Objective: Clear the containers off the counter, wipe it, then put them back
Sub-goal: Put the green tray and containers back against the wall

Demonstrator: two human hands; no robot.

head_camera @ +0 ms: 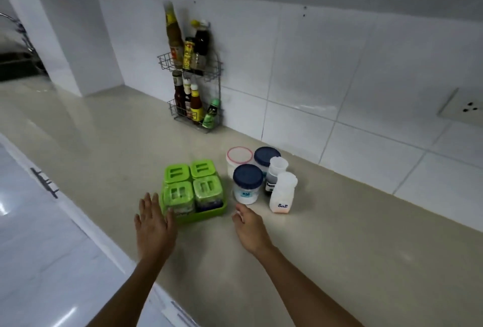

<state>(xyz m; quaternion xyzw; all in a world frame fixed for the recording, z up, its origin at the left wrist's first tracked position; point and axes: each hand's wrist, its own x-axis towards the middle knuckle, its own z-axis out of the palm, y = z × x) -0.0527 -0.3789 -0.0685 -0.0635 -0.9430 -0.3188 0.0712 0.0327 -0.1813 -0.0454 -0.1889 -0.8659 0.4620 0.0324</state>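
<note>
A green tray with several green-lidded jars sits on the beige counter. Right of it stand two blue-lidded tubs, a pink-rimmed tub, a dark shaker and a white salt shaker. My left hand is flat with fingers spread, just left of the tray's front corner, thumb near the tray. My right hand hovers in front of the near blue-lidded tub with its fingers loosely bent, holding nothing.
A wire rack of sauce bottles stands against the tiled wall behind. A wall socket is at the right. The counter's front edge runs diagonally at the left, with drawer handles below. A sink tap is far left.
</note>
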